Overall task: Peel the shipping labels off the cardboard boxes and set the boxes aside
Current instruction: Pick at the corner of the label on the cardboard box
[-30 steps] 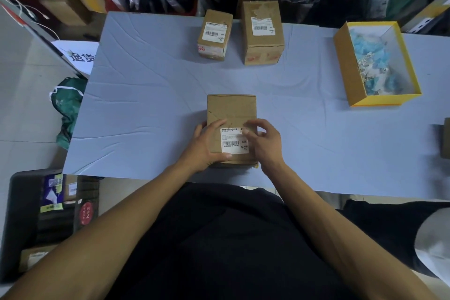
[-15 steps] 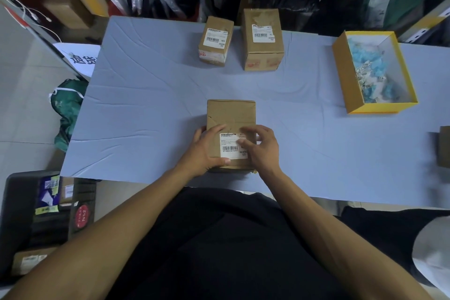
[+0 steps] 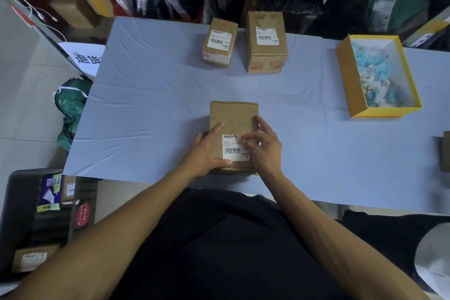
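Right now my left hand (image 3: 204,151) grips the near-left side of the cardboard box (image 3: 233,117) lying flat on the surface (image 3: 151,109) just in front of me, thumb across its near edge, while my right hand (image 3: 264,147) hovers over the shipping label (image 3: 232,147) with fingertips curled toward its upper right corner; whether they have actually pinched the paper I cannot tell, since that corner sits under my own fingers. The label looks fully stuck down, so the main risk, as I judge it, is that a nail slides over the edge without lifting it, or that a hurried pull tears the label and leaves scraps behind. Thin paper on rough cardboard may also bring the box's top layer up with it. If my left hand's grip slackens, the box could skid toward my right hand as I pull, or tip off the near edge of the surface, which it sits right beside. Beyond both hands, two more labelled boxes (image 3: 219,42) (image 3: 265,41) wait, and well to the right of my right hand stands a yellow open box (image 3: 350,85) holding crumpled bluish scraps, perhaps peeled labels; a sticky label clinging to my fingers might miss it.
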